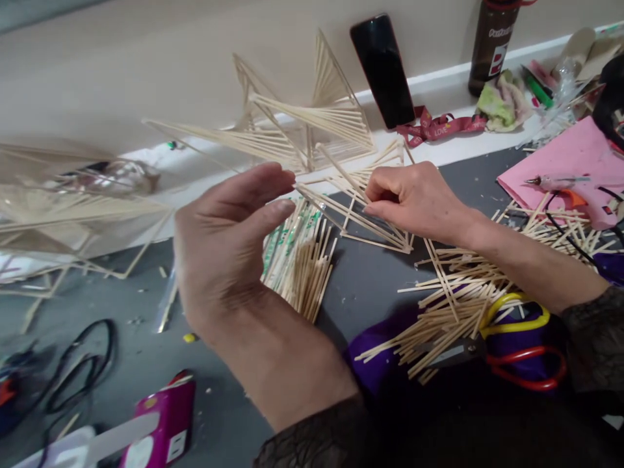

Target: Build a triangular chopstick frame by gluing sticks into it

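Observation:
My right hand is closed, its thumb and index finger pinching a thin wooden stick on a small open stick frame. At the frame's left corner, my left hand curls with its thumb and fingertips around the tip; the exact contact is partly hidden. Below the frame lies a bundle of wooden sticks, partly in a clear wrapper with green print. A larger stick structure, with fanned rows of sticks, stands behind against the wall.
Loose sticks lie on purple cloth, with red-and-yellow-handled scissors on top. A pink glue gun rests at right by pink paper. A phone leans on the wall near a dark bottle. Another stick structure stands left.

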Motion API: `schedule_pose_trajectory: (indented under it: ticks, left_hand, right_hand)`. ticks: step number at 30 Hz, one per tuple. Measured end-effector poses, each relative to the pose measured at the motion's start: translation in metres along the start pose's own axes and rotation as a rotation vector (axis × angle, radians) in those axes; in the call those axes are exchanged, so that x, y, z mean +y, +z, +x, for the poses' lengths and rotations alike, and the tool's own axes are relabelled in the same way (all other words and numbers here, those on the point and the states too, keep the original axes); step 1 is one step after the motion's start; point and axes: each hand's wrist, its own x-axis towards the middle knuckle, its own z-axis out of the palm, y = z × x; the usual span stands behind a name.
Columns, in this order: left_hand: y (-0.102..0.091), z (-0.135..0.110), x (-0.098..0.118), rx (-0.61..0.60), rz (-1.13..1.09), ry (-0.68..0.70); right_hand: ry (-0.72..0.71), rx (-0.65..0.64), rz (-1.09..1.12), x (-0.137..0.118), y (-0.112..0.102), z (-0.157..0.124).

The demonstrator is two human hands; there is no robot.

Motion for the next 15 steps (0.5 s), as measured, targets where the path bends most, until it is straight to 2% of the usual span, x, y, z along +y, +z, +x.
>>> schedule_pose_trajectory:
  ticks: [8,15]
  left_hand:
    - [0.0034,0.0029,0.0031,-0.104,-0.007,-0.025]
    - [0.0070,0.0043,-0.0028,-0.095,-0.060,0.027]
  right_hand:
    - [-0.041,-0.025,-0.032,-0.0003,0.0069,0.0023]
    - [-0.041,-0.091,-0.101,-0.0015,0.0063,0.0032]
